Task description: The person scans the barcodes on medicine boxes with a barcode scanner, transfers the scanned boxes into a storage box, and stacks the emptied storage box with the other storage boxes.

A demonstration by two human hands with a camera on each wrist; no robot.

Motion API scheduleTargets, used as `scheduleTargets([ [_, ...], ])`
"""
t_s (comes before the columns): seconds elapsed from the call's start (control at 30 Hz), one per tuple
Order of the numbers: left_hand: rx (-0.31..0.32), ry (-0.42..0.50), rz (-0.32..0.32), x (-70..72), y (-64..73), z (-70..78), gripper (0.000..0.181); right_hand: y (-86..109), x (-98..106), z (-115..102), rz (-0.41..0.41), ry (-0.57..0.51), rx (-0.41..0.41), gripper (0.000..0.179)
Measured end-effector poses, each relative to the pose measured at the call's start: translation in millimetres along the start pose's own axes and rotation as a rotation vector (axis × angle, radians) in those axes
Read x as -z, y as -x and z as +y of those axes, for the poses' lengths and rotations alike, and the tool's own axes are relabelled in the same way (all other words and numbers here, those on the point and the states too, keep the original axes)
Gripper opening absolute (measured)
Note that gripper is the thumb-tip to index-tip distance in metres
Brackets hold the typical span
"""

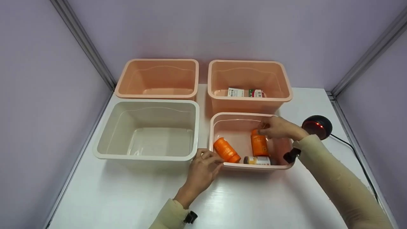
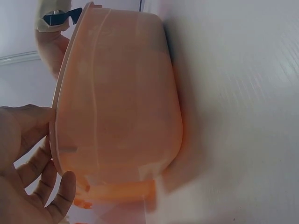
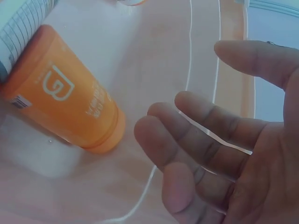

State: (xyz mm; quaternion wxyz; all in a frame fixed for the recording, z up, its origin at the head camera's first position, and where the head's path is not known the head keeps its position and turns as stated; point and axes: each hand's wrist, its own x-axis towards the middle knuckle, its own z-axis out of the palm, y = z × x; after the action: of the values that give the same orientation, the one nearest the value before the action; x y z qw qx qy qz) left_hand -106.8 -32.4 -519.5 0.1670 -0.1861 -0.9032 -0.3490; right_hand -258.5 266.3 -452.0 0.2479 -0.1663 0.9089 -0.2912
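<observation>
At the front right stands a pink bin [image 1: 237,117], its front left corner pinched between the thumb and fingers of my left hand [image 1: 203,167]. The left wrist view shows the thumb [image 2: 35,122] against the bin's rim. Inside lie two orange bottles, one tilted at the left [image 1: 226,149] and one at the right [image 1: 259,144], plus a white-labelled bottle [image 1: 259,160] along the front wall. My right hand [image 1: 278,128] hangs in the bin over the cap end of the right orange bottle. In the right wrist view its fingers [image 3: 191,135] are loosely bent and hold nothing, apart from that bottle [image 3: 70,95].
A white bin [image 1: 146,157] stands left of the pink one. Behind are two orange-pink bins, left [image 1: 155,96] and right [image 1: 251,99]; the right one contains small boxes [image 1: 236,92]. A black round device [image 1: 318,127] with red lights and a cable sits at the right.
</observation>
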Motion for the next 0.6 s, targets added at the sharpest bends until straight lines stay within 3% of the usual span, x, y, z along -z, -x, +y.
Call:
scheduleTargets([
  [0.2, 0.0, 0.001, 0.002, -1.2, 0.1, 0.2, 0.007, 3.9, -7, 5, -0.019, -0.003, -0.003, 0.018],
  [0.6, -0.001, 0.005, 0.006, -1.3, 0.6, 0.2, 0.008, 10.9, -6, 2, -0.023, 0.023, -0.066, 0.025],
])
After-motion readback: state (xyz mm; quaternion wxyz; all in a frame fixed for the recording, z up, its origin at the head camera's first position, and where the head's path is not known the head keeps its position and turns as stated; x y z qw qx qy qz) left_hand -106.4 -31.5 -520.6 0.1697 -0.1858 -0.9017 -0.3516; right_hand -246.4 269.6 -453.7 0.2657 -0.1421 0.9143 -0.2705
